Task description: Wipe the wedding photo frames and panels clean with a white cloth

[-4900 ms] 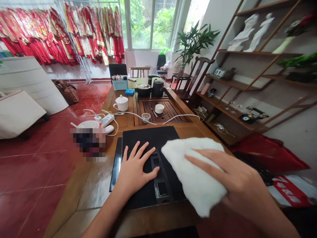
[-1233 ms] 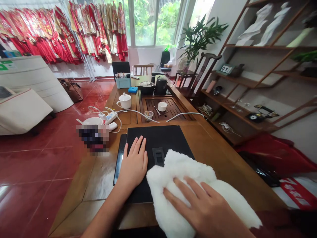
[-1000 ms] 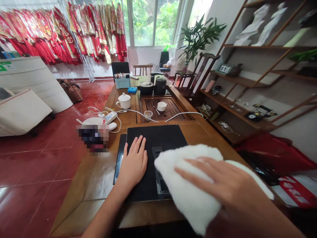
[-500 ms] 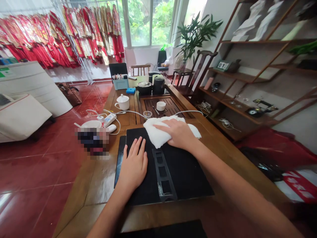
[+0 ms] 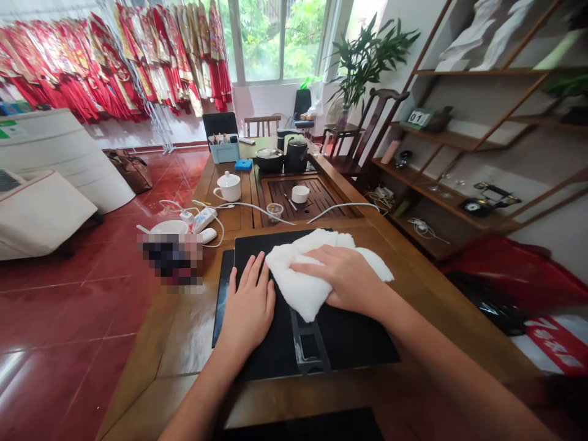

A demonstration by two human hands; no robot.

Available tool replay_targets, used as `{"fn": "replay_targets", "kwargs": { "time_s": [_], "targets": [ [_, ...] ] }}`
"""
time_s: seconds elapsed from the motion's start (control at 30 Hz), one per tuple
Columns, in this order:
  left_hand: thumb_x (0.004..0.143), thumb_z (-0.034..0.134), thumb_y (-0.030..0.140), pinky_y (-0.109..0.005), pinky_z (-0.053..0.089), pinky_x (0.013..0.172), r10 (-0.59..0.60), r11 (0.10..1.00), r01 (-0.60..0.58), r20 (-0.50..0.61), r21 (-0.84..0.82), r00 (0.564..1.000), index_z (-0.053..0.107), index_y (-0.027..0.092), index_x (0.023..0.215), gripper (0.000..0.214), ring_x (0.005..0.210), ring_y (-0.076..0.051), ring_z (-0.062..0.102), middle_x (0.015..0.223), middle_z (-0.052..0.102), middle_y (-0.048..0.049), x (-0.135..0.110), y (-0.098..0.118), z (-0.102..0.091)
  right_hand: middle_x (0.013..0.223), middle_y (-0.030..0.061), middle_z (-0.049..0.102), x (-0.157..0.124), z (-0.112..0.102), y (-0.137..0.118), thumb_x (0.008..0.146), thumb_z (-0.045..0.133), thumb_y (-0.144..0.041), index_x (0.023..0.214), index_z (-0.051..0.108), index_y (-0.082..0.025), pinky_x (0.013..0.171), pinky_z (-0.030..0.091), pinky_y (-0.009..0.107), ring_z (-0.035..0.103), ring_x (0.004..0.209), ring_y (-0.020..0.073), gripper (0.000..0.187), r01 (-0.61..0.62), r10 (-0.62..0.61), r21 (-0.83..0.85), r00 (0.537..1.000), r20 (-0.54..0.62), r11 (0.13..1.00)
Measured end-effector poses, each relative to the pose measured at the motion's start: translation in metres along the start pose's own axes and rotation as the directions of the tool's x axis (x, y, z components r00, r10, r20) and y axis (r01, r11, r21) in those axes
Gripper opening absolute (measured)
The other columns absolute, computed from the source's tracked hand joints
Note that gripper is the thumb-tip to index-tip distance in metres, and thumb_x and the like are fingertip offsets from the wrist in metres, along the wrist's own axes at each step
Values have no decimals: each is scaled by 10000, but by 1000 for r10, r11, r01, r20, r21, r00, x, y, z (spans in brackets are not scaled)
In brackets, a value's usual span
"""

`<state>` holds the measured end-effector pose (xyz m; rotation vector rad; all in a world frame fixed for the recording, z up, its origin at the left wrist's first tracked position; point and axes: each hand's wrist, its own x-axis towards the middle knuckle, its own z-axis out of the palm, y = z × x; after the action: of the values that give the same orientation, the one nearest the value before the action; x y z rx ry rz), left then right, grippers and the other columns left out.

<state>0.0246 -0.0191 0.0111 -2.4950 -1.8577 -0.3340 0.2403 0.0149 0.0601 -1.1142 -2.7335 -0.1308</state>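
Right hand (image 5: 344, 275): released, pressing flat on white fleecy cloth (image 5: 301, 275) | left hand (image 5: 248, 300): released, flat on black pad (image 5: 349, 343), left edge | risk: cloth pushed past far edge could snag white cable (image 5: 342, 208)

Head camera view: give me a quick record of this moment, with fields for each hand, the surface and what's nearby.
Left hand: flat on the black mat
Right hand: pressing on the white cloth
Surface: wooden table
Nearby: tea tray, lidded white mug, power strip
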Motion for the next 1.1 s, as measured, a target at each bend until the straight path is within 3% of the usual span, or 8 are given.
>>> {"fn": "replay_targets", "kwargs": {
  "time_s": [0.17, 0.4, 0.67, 0.77, 0.87, 1.1],
  "targets": [
    [999, 306, 219, -522, 270, 1157, -4, 1000, 4, 16, 5, 1000, 373, 224, 1481, 486, 1459, -219, 249, 1585, 270, -30, 0, 0, -2, 1156, 88, 651, -21, -1, -16, 811, 592, -204, 1247, 602, -272, 812, 416, 396, 578, 1009, 281, 442, 11, -11, 0, 1000, -24, 1000],
    [1002, 305, 240, -520, 253, 1166, -4, 1000, 3, 22, 20, 1000, 331, 183, 1501, 503, 1465, -214, 233, 1588, 251, -28, 1, -2, 2, 1175, 85, 660, -57, 1, -45, 778, 538, -147, 1274, 578, -270, 753, 433, 421, 595, 957, 292, 512, 77, -92, -142, 990, -108, 987],
    [1010, 281, 242, -529, 273, 1159, -8, 1000, 9, -12, 3, 1000, 332, 180, 1501, 498, 1454, -217, 265, 1575, 286, -31, 0, 0, 3, 1172, 17, 682, -98, -8, -66, 845, 452, -103, 1216, 622, -352, 783, 468, 408, 607, 1018, 246, 478, 85, -100, -104, 984, -149, 991],
    [1009, 283, 242, -534, 274, 1158, -4, 1000, 4, -5, -3, 1000, 331, 182, 1501, 497, 1456, -221, 257, 1574, 291, -26, 0, -1, 3, 1238, -12, 655, -104, -22, -55, 878, 404, -108, 1284, 578, -381, 779, 477, 411, 601, 1043, 238, 520, 140, -154, -126, 982, -110, 982],
    [1010, 286, 243, -536, 266, 1161, -9, 1000, 9, 8, -6, 1000, 327, 188, 1502, 496, 1459, -220, 248, 1576, 287, -19, 0, -1, 3, 1311, 12, 611, -97, -34, -34, 896, 401, -144, 1402, 469, -361, 799, 467, 432, 579, 1091, 267, 555, 91, -116, -170, 983, -145, 981],
    [1012, 301, 246, -538, 263, 1163, -3, 1000, 3, 4, -7, 1000, 325, 185, 1503, 495, 1461, -225, 243, 1577, 286, -31, 1, -2, 2, 1300, 118, 582, -29, -22, 27, 859, 531, -231, 1398, 486, -287, 859, 452, 454, 554, 1118, 328, 544, -99, 59, -213, 980, -189, 972]
  ]
}}
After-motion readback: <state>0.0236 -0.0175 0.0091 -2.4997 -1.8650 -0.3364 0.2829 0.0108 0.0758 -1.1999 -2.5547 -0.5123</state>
